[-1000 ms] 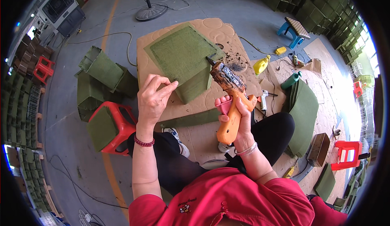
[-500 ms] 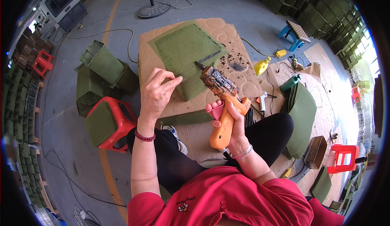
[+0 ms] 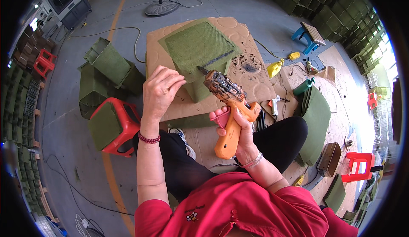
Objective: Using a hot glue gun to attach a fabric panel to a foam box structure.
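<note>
Head view | as I watched, one dark strip [image 3: 220, 58] ran along part of the green mesh piece [image 3: 191, 41], its nearer-left stretch looking bare | piece lay on crumb-strewn cardboard [image 3: 259, 85] | right hand [image 3: 239, 131] gripped orange glue gun [image 3: 226, 93] | left hand [image 3: 160, 88] pinched narrow, contents I couldn't tell | red stool [image 3: 129, 125] stood left on grey floor [image 3: 96, 13]

Your orange glue gun [image 3: 233, 103], barrel crusted black, slants on the near side of the green woven box [image 3: 196, 45], its nozzle by the dark strip [image 3: 218, 59] along one edge of the box's upper face.
</note>
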Motion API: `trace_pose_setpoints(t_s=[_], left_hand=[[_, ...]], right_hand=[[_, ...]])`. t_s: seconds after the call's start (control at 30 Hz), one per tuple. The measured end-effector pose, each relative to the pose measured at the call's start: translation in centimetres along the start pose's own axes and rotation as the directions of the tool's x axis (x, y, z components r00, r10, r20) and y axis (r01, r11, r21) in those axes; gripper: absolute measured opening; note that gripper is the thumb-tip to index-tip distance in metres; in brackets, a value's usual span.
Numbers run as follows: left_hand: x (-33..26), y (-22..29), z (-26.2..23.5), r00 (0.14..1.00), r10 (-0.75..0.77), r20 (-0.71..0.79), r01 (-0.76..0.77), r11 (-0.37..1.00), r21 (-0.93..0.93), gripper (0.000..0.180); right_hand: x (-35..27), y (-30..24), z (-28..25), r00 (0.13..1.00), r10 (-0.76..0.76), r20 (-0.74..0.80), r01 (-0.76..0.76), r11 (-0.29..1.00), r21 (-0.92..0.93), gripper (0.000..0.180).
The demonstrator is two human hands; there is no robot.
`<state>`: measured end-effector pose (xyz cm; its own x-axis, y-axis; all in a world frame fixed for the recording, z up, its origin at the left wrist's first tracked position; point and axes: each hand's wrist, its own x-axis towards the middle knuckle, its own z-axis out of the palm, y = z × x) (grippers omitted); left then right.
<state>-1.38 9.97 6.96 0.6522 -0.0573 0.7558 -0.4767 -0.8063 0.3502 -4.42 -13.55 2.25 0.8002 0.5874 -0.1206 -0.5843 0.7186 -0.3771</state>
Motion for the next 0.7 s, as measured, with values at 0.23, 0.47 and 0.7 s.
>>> trace_pose_setpoints(t_s=[0.23, 0.47, 0.7], left_hand=[[0.2, -0.8, -0.5, 0.986, -0.158, -0.046, 0.161, 0.984, 0.073, 0.013], [0.1, -2.4, 0.1, 0.967, -0.206, -0.149, 0.201, 0.979, -0.045, 0.015], [0.2, -3.0, 0.6, 0.903, -0.376, -0.21, 0.334, 0.919, -0.21, 0.015]], right_hand=[[-0.3, 0.5, 0.5, 1.0, 0.021, -0.008, -0.021, 0.999, -0.044, 0.025], [-0.4, 1.1, 1.3, 0.997, 0.042, -0.062, -0.046, 0.996, -0.073, 0.028], [-1.4, -0.3, 0.1, 0.993, 0.104, 0.048, -0.1, 0.993, -0.065, 0.027]])
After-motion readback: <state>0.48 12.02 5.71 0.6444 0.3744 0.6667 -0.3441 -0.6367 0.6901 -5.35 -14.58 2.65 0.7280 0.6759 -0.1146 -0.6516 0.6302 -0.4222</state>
